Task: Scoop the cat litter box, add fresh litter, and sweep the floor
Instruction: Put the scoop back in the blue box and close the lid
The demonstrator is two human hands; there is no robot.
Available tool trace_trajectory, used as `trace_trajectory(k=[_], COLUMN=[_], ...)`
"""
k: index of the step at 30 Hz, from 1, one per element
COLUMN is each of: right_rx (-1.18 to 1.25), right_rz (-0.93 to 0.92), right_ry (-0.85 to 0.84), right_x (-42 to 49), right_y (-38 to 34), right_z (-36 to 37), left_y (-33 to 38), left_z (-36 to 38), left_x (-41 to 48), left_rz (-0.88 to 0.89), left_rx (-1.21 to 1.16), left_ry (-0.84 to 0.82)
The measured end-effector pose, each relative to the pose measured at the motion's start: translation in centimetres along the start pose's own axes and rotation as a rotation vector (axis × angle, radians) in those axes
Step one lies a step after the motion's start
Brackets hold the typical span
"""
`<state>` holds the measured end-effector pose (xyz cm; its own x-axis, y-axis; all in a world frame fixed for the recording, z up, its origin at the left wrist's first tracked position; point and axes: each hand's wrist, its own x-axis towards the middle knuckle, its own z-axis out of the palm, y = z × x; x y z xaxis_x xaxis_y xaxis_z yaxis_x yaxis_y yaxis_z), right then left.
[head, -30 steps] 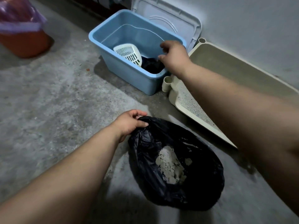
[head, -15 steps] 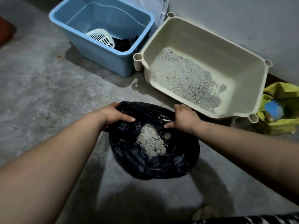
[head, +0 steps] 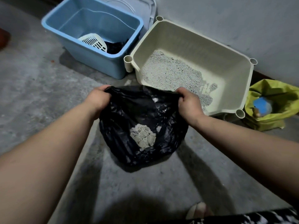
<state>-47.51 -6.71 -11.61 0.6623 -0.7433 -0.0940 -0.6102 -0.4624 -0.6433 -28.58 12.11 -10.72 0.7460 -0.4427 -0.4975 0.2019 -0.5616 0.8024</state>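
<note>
A black plastic bag [head: 129,120] hangs open between my hands over the concrete floor, with a pale clump of used litter [head: 143,137] at its bottom. My left hand [head: 97,98] grips the bag's rim on the left and my right hand [head: 188,101] grips it on the right. Just behind the bag sits the beige litter box [head: 229,62], holding a thin layer of grey litter [head: 174,75]. The white slotted scoop [head: 94,42] lies inside the blue tub [head: 90,57] at the back left.
A yellow-green litter sack [head: 273,97] stands open to the right of the litter box, something blue inside it. A grey lid [head: 145,7] leans against the wall behind the blue tub. A slipper toe [head: 198,209] shows at the bottom edge.
My right hand left the blue tub and took the bag's right rim. Both hands have since lifted the rim and pulled the bag open wider. The view swung right.
</note>
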Motion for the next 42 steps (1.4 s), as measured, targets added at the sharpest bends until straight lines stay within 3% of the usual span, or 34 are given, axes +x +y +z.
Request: trace_trajectory(k=[3,7,10,15,19,22,24,27,29,32,37,42], right_rx=[-0.049,-0.466,-0.537,-0.368,-0.402,-0.402,-0.440,-0.429,-0.362,-0.471,-0.584,-0.405], right_rz=[-0.040,-0.112,-0.122,-0.054,-0.058,-0.122,-0.202,-0.237,-0.186,-0.199,-0.178,-0.232], right_ry=[0.081,-0.305,-0.456,-0.365,-0.298,-0.316,-0.414,-0.568,-0.523,-0.452,-0.605,-0.537], right_x=[0.6,0.9,0.6,1.6,3.4,4.6,5.2,6.6,7.7,9.9,11.9,14.9], right_y=[0.3,1.6,1.8,1.6,1.5,0.3,-0.8,-1.8,-2.0,-2.0,-3.6,-6.1], right_z=[-1.0,-0.5,-0.2,0.0,-0.3,-0.1,0.4,1.4,1.5,0.7,-0.7,-1.9], left_y=[-0.3,-1.3,-1.9,-2.3,-2.8,-2.8,-2.2,-1.4,-0.7,2.2,7.2,13.1], left_z=[-1.1,-1.0,0.0,0.6,0.8,1.7,2.8,4.3,4.1,3.2,1.4,1.5], left_x=[0.8,0.3,-0.2,1.3,2.5,1.7,1.1,1.0,1.5,1.9,1.7,2.2], left_rz=[0.016,0.001,-0.065,-0.116,-0.151,-0.099,-0.014,0.089,0.117,0.026,-0.286,-0.189], left_rx=[0.118,0.872,1.067,0.882,0.767,0.837,0.935,1.091,1.191,1.337,1.531,1.524], left_ry=[0.129,-0.089,-0.214,-0.113,-0.001,0.125,0.154,0.063,0.053,0.044,-0.250,-0.282])
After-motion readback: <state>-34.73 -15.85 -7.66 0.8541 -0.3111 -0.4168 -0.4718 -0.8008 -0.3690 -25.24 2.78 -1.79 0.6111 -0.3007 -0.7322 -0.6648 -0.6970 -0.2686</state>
